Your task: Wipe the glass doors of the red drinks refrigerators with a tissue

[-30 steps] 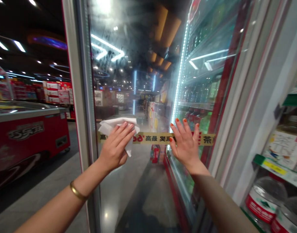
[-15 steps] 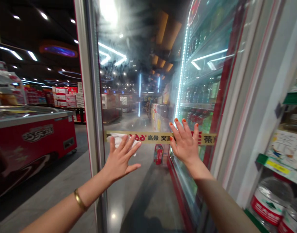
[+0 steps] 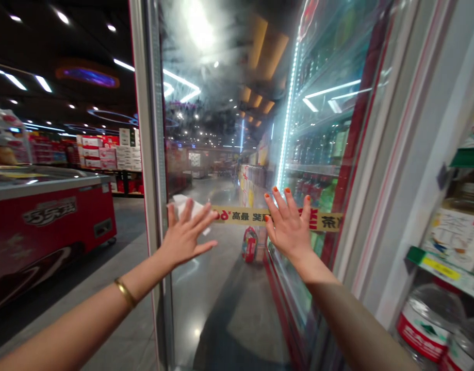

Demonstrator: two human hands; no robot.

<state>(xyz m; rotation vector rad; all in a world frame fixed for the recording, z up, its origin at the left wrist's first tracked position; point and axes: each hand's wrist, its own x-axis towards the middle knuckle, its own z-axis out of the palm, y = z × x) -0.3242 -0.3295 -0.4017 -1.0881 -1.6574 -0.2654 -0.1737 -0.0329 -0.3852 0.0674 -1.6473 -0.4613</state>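
Observation:
Before me is a tall glass door (image 3: 217, 288) in a pale metal frame, its inner side towards me. A gold sticker strip (image 3: 244, 216) with mirrored lettering runs across the glass. My left hand (image 3: 186, 237) lies spread over a crumpled white tissue (image 3: 202, 207) near the door's left frame. Part of the tissue is hidden behind the fingers, which press it flat on the glass. On the right half of the strip rests my right hand (image 3: 291, 226), fingers apart, holding nothing. A gold bangle (image 3: 125, 292) circles my left wrist.
Shelves at right hold large water bottles (image 3: 426, 322) and a labelled drink pack (image 3: 453, 234). A red chest freezer (image 3: 54, 221) stands at left, with stacked cartons (image 3: 101, 152) behind it. A lit drinks cooler (image 3: 317, 154) shows through or in the glass.
My left hand and the tissue have shifted left and slightly up, closer to the door's left frame. My right hand has moved slightly left. The door's left edge appears farther right against the background.

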